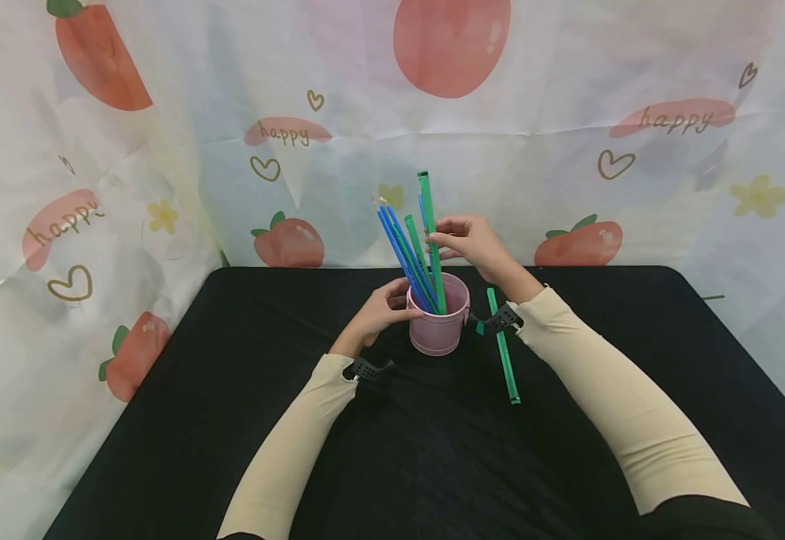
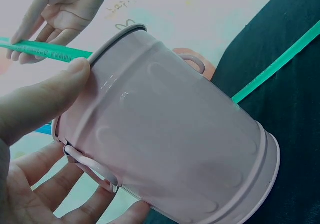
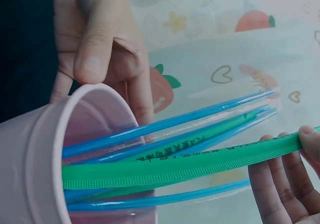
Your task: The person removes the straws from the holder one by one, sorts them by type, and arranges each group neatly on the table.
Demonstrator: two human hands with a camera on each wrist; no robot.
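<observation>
A small pink metal bucket (image 1: 435, 335) stands on the black table, holding several wrapped drinking straws that lean left. My left hand (image 1: 382, 311) holds the bucket from its left side, thumb at the rim and fingers around the side handle. A long green-wrapped straw (image 1: 432, 217) with dark printing stands in the bucket. Its upper part is pinched by my right hand (image 1: 470, 240), thumb against fingers. Next to it inside the bucket are blue straws (image 3: 170, 121) in clear wrappers and more green ones. The lower ends are hidden by the bucket's wall.
Another green-wrapped straw (image 1: 508, 367) lies on the table right of the bucket, partly under my right wrist strap in the head view. A small green piece (image 1: 479, 328) shows beside the bucket. Behind the black table (image 1: 392, 465) hangs a printed cloth (image 1: 365, 67).
</observation>
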